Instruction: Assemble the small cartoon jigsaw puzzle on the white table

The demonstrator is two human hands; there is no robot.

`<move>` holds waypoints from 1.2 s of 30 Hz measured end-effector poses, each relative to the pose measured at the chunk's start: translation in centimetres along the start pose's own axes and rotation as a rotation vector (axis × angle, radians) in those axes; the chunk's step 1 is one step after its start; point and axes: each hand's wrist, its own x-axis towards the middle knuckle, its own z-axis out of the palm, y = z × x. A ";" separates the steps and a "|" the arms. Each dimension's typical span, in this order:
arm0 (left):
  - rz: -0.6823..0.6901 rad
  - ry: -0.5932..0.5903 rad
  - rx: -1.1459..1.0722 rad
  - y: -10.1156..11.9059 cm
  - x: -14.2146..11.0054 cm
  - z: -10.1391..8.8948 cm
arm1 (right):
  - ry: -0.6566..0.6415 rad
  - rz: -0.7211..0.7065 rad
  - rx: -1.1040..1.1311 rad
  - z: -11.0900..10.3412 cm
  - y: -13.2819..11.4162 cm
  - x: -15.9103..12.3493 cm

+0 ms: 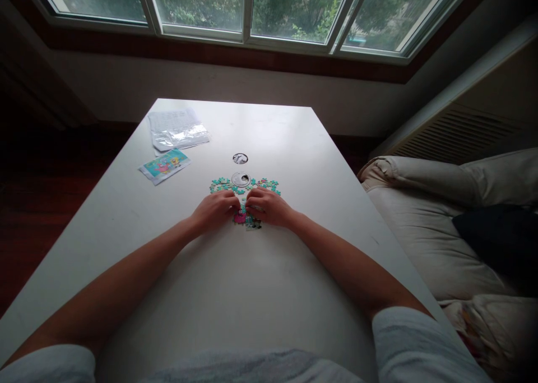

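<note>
A partly joined jigsaw puzzle (239, 218) with pink, teal and dark parts lies flat on the white table (235, 293). My left hand (215, 209) is at its upper left edge, fingers curled and tips pressed together; whatever they pinch is hidden. From the other side my right hand (271, 206) bends over the puzzle, its fingers closed on a small jigsaw piece that mostly stays covered. Both hands' fingertips nearly meet. Loose teal pieces (219, 184) spread beyond my left hand, and more loose pieces (269, 185) lie past my right knuckles.
Between the loose piles sits a round tin-like disc (241, 179), with a second round disc (240, 158) behind it. At the back left are a colourful picture packet (165, 166) and a clear plastic bag with paper (179, 128). A pale sofa (412, 226) stands right of the table.
</note>
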 end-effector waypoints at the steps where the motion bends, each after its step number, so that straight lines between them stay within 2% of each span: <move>1: 0.010 -0.005 -0.019 -0.1 0.0 -0.1 | -0.002 0.001 0.003 0.0 0.1 0.0; 4: 0.022 -0.004 -0.069 -0.4 0.0 -0.1 | 0.048 0.057 -0.001 -0.4 1.1 -0.1; 8: 0.049 0.017 -0.081 -0.9 -0.1 0.1 | 0.220 0.294 -0.056 -1.4 3.7 -0.2; 11: 0.063 0.042 -0.049 -1.1 -0.2 0.4 | 0.220 0.430 -0.099 -2.3 5.7 -0.2; 14: 0.092 0.050 -0.007 -1.1 -0.2 0.4 | 0.164 0.500 -0.125 -2.6 6.7 0.0; 21: 0.122 0.065 0.095 -0.8 -0.2 0.1 | 0.060 0.475 -0.180 -2.2 6.8 1.0; 26: 0.088 0.093 0.183 -0.5 -0.2 0.3 | 0.003 0.449 -0.189 -2.2 6.8 1.7; 36: 0.056 0.133 0.209 -0.5 -0.3 0.8 | 0.009 0.438 -0.166 -2.1 6.7 2.2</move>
